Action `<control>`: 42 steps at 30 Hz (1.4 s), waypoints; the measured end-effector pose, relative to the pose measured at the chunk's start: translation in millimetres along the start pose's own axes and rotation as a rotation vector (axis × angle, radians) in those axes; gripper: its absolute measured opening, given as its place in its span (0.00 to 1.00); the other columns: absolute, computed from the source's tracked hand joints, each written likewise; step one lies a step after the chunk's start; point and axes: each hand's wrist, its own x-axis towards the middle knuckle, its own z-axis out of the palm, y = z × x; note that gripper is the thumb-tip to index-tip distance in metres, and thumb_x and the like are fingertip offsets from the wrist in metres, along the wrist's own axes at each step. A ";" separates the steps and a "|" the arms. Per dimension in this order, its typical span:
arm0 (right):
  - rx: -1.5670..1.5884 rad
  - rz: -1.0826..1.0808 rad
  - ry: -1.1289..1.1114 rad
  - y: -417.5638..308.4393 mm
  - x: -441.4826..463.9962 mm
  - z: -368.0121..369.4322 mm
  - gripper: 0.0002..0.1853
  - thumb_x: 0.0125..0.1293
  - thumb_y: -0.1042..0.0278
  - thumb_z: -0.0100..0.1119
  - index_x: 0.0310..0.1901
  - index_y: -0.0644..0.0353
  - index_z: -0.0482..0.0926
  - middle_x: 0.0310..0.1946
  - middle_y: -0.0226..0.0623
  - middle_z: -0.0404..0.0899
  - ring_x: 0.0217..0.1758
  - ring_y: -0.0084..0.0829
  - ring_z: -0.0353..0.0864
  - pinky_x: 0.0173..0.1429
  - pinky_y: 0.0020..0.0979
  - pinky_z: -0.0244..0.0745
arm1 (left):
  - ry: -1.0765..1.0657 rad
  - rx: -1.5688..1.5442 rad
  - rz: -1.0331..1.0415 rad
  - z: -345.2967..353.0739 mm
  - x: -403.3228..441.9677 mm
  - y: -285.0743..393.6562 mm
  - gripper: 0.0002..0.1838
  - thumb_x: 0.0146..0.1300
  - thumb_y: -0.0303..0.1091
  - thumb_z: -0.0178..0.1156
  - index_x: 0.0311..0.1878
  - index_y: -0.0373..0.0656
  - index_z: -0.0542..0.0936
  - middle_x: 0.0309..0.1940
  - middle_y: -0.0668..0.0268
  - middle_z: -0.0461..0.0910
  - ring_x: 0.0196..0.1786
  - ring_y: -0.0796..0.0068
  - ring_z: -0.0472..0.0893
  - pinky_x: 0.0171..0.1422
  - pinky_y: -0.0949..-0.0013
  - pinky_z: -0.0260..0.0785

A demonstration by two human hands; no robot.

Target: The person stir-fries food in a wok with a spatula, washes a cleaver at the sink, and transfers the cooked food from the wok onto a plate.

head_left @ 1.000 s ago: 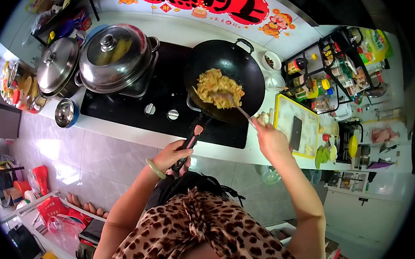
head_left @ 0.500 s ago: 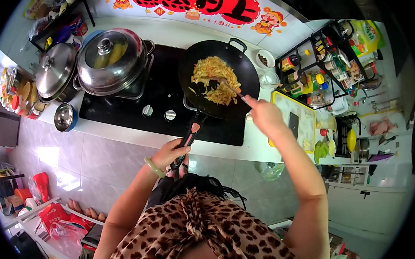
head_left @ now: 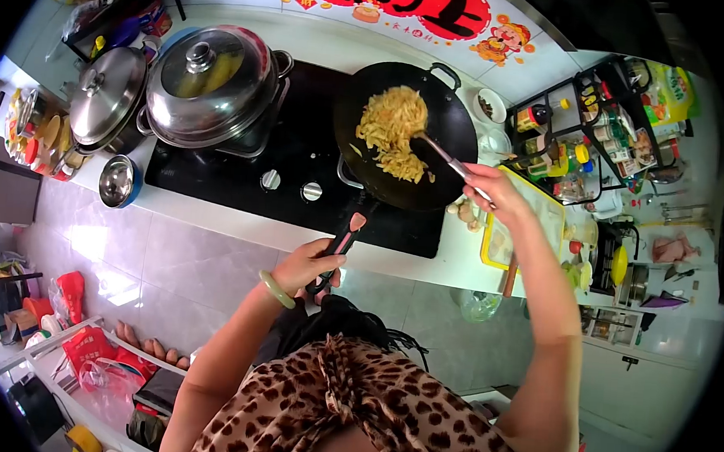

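A black wok (head_left: 453, 161) stands on the right side of the black stove (head_left: 215, 188), with shredded yellow-orange food (head_left: 393, 124) spread over its left and middle part. My left hand (head_left: 311, 264), with a pale bangle on the wrist, is wrapped round the wok's handle (head_left: 346, 240) in front of the stove. In my right hand (head_left: 497, 193) is the long metal handle of a spatula (head_left: 443, 154), and its head touches the food at the right edge of the pile. The spatula slants down from my hand into the wok.
Left of the wok stand a lidded steamer (head_left: 213, 93) and a lidded pot (head_left: 104, 98), with a metal bowl (head_left: 117, 181) near the counter edge. To the right are a small bowl (head_left: 490, 106), a yellow-rimmed board (head_left: 545, 216) and a rack of bottles (head_left: 588, 128).
The spatula has moved to the right side of the food, and my right hand is farther right and tilted differently. The food has shifted within the wok. My left hand still holds the handle.
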 end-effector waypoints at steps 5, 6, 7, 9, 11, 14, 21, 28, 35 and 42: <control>-0.792 -0.399 0.326 21.4 -35.8 58.9 0.24 0.59 0.69 0.55 0.59 0.47 0.70 0.29 0.41 0.79 0.27 0.34 0.78 0.32 0.34 0.73 | -0.009 -0.019 -0.089 1.1 0.5 5.5 0.12 0.63 0.34 0.54 0.46 0.36 0.71 0.24 0.66 0.75 0.22 0.78 0.74 0.25 0.76 0.64; -1.079 -0.650 0.392 34.0 -47.2 60.4 0.24 0.58 0.70 0.53 0.58 0.46 0.70 0.31 0.43 0.78 0.33 0.45 0.78 0.39 0.42 0.73 | -0.020 -0.026 -0.099 1.0 -0.4 7.9 0.13 0.63 0.33 0.53 0.47 0.36 0.71 0.24 0.67 0.74 0.24 0.79 0.74 0.28 0.76 0.64; -1.179 -0.536 0.381 31.0 -68.4 68.2 0.25 0.58 0.70 0.53 0.59 0.46 0.69 0.31 0.42 0.77 0.33 0.46 0.78 0.39 0.43 0.73 | -0.030 -0.032 -0.109 0.8 -1.4 10.4 0.13 0.63 0.32 0.53 0.48 0.35 0.72 0.25 0.68 0.74 0.26 0.80 0.74 0.32 0.76 0.65; -1.275 -0.412 0.367 23.4 -108.7 80.8 0.25 0.58 0.71 0.53 0.59 0.45 0.68 0.31 0.41 0.76 0.33 0.47 0.78 0.38 0.43 0.74 | -0.033 -0.037 -0.129 0.1 -1.9 10.9 0.14 0.64 0.31 0.52 0.50 0.34 0.72 0.25 0.69 0.74 0.28 0.81 0.74 0.35 0.76 0.66; -1.346 -0.326 0.311 24.1 -130.4 82.0 0.27 0.57 0.73 0.52 0.60 0.46 0.67 0.32 0.42 0.74 0.31 0.46 0.78 0.36 0.43 0.74 | -0.028 -0.037 -0.140 -0.8 -0.6 6.8 0.14 0.64 0.31 0.52 0.51 0.34 0.72 0.24 0.69 0.74 0.28 0.81 0.74 0.35 0.76 0.65; -1.506 -0.240 0.304 19.1 -117.6 88.8 0.25 0.57 0.73 0.51 0.58 0.45 0.69 0.33 0.43 0.74 0.30 0.45 0.77 0.35 0.43 0.73 | -0.050 -0.066 -0.085 -0.7 -0.2 6.2 0.11 0.63 0.36 0.54 0.41 0.38 0.68 0.21 0.63 0.74 0.15 0.73 0.73 0.15 0.73 0.65; -1.519 -0.377 0.416 6.5 -71.9 59.2 0.25 0.56 0.76 0.47 0.58 0.47 0.69 0.31 0.46 0.74 0.30 0.47 0.78 0.34 0.45 0.73 | -0.054 -0.043 -0.122 -1.5 -1.6 12.2 0.17 0.63 0.31 0.53 0.53 0.32 0.71 0.24 0.68 0.74 0.27 0.78 0.74 0.37 0.75 0.64; -1.638 -0.388 0.340 6.2 -62.8 90.1 0.28 0.55 0.78 0.46 0.59 0.47 0.68 0.31 0.46 0.75 0.30 0.46 0.78 0.34 0.45 0.73 | 0.001 -0.031 -0.139 2.5 -3.6 14.7 0.17 0.63 0.31 0.53 0.53 0.32 0.71 0.24 0.69 0.73 0.27 0.79 0.73 0.37 0.75 0.64; -1.575 -0.285 0.368 -41.3 -109.7 39.5 0.23 0.55 0.76 0.46 0.53 0.43 0.75 0.30 0.44 0.76 0.33 0.45 0.77 0.38 0.43 0.72 | -0.007 -0.094 -0.050 0.1 3.9 0.2 0.10 0.63 0.36 0.55 0.40 0.40 0.69 0.21 0.63 0.75 0.14 0.75 0.73 0.15 0.74 0.63; -1.640 -0.414 0.429 -14.8 -51.5 62.5 0.24 0.53 0.76 0.49 0.53 0.44 0.75 0.32 0.44 0.76 0.33 0.46 0.77 0.36 0.42 0.72 | -0.015 0.028 -0.029 0.4 2.0 4.1 0.12 0.62 0.40 0.54 0.40 0.41 0.71 0.22 0.65 0.76 0.21 0.78 0.74 0.24 0.79 0.61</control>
